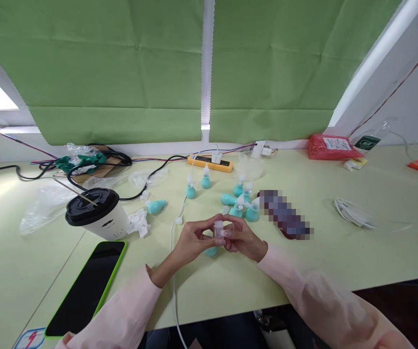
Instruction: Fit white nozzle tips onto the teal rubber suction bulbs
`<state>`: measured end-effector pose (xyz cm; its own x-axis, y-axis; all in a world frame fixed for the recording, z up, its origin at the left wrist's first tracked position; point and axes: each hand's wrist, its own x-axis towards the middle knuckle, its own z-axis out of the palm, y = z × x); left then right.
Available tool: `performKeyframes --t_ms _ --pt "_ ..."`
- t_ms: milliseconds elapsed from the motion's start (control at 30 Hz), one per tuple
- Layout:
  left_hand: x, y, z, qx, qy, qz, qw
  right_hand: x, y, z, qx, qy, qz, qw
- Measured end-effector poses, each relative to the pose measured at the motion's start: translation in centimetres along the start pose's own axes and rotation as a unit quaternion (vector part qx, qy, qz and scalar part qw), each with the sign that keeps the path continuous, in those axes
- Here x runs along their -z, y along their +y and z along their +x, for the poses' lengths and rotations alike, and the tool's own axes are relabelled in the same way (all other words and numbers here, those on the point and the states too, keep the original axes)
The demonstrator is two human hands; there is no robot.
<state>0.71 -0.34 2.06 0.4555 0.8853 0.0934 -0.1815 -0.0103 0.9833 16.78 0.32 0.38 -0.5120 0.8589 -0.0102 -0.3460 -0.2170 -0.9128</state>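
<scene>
Between my two hands is a small translucent plastic piece [218,228], held above the table near its front middle. My left hand [199,240] pinches it from the left with thumb and fingers. From the right, the fingers of my right hand [243,237] close on the same piece. Just below my hands, a teal bulb-shaped piece [211,251] stands partly hidden. Several teal bulbs with clear tips, one of them [252,213], cluster beyond my right hand. Two more stand further back, including a teal bulb [205,181]. Another teal bulb [156,206] lies on its side to the left.
A lidded paper cup [103,218] with a straw and a green-cased phone [87,288] are at left. A white cable [173,271] runs past my left wrist. Behind are a yellow power strip [211,164] and a red package [332,147]; a blurred-out dark item [285,215] lies right.
</scene>
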Motion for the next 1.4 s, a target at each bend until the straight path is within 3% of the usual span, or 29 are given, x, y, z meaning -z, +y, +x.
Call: performKeyframes --t_ms 167,267,400,467,567,667,733,867,933,1133,1400 --pt "0.0 0.3 0.2 0.005 -0.027 0.068 0.997 0.0 0.2 0.1 0.021 0.007 -0.003 1.000" --pt "0.1 0.5 0.2 -0.025 -0.033 0.126 0.991 0.2 0.0 0.2 0.019 0.024 -0.013 0.999" --pt "0.8 1.3 0.0 -0.081 -0.012 0.205 0.975 0.5 -0.9 0.2 0.080 0.050 -0.001 0.996" --pt "1.4 1.7 0.0 -0.101 -0.008 0.301 0.948 0.7 -1.4 0.2 0.100 0.047 0.022 0.994" --pt "2.2 1.7 -0.2 -0.082 -0.039 0.468 0.879 0.7 -2.2 0.2 0.079 -0.001 0.051 0.996" --pt "2.5 1.3 -0.3 -0.063 -0.087 0.526 0.844 0.5 -2.5 0.0 0.046 -0.034 0.043 0.997" --pt "2.5 1.1 -0.3 -0.066 -0.081 0.506 0.856 0.5 -2.5 0.0 0.042 -0.021 0.019 0.999" --pt "2.9 1.7 -0.6 -0.039 -0.010 0.343 0.938 0.8 -1.9 0.0 0.067 0.039 -0.062 0.995" --pt "3.1 1.9 -0.7 -0.003 0.005 0.259 0.966 0.9 -1.5 0.1 0.090 0.072 -0.108 0.987" --pt "2.8 1.4 -1.1 0.044 -0.013 0.195 0.980 0.5 -0.5 -0.3 0.178 0.147 -0.249 0.941" --pt "2.3 0.8 -1.3 0.043 -0.003 0.245 0.969 -0.2 0.0 -0.7 0.306 0.085 -0.411 0.855"
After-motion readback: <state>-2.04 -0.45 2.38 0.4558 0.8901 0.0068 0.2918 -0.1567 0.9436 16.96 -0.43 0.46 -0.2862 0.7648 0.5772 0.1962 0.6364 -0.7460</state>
